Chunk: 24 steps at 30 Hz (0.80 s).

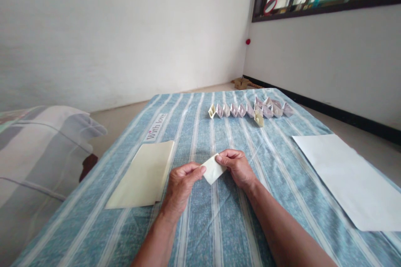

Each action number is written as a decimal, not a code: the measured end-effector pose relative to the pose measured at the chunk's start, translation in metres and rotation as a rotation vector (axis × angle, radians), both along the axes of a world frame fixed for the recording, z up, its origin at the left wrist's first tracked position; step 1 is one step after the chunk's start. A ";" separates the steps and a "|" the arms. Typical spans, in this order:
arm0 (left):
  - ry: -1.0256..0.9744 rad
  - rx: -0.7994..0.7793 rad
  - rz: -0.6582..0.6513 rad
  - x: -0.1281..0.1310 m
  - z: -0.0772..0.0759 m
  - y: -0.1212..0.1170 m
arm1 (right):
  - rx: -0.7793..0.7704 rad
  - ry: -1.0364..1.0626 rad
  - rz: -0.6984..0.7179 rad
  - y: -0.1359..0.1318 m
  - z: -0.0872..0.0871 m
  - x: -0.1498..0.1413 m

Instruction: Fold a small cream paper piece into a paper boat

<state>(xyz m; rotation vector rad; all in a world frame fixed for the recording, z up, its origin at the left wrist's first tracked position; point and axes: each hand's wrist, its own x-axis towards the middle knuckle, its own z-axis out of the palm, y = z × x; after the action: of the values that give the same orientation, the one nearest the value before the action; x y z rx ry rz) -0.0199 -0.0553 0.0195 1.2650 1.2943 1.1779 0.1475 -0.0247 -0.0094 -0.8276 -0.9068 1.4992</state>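
Note:
A small folded piece of pale yellow paper (213,170) is held between my two hands over the middle of the table. My left hand (182,180) pinches its left corner between thumb and fingers. At its upper right edge, my right hand (237,167) grips it the same way. Left of my hands lies a stack of pale yellow paper sheets (144,175). Farther back, several folded paper pieces, mostly pale lilac (241,110), stand in a row and a cluster. Two yellow folded pieces (212,111) are among them, one at the left end, one in front.
White paper sheets (347,179) lie at the table's right edge. A blue striped cloth (200,129) covers the table. To the left is a surface with grey and white bedding (37,162). A cardboard box (241,83) sits on the floor beyond the table.

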 end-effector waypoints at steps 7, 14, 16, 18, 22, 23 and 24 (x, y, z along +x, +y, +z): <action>-0.030 -0.049 0.006 -0.005 0.004 0.001 | -0.002 -0.023 0.002 0.000 0.002 0.000; 0.057 -0.015 -0.031 -0.001 0.000 0.001 | 0.006 -0.081 0.108 -0.005 0.005 -0.007; 0.057 -0.040 -0.057 -0.001 0.001 -0.001 | 0.022 -0.118 0.158 -0.007 0.006 -0.009; 0.052 -0.066 -0.077 -0.001 0.003 -0.002 | 0.035 -0.154 0.193 -0.008 0.006 -0.010; 0.078 -0.083 -0.132 -0.002 0.008 -0.002 | 0.031 -0.173 0.197 -0.008 0.007 -0.010; 0.096 -0.080 -0.151 -0.003 0.008 -0.002 | 0.026 -0.169 0.192 -0.008 0.006 -0.010; 0.115 -0.072 -0.167 -0.003 0.008 -0.002 | 0.019 -0.166 0.188 -0.008 0.006 -0.010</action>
<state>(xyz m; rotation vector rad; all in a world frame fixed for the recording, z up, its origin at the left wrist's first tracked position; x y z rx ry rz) -0.0232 -0.0570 0.0276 1.3754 1.2758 0.9451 0.1378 -0.0328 -0.0033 -0.8821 -1.1472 1.5975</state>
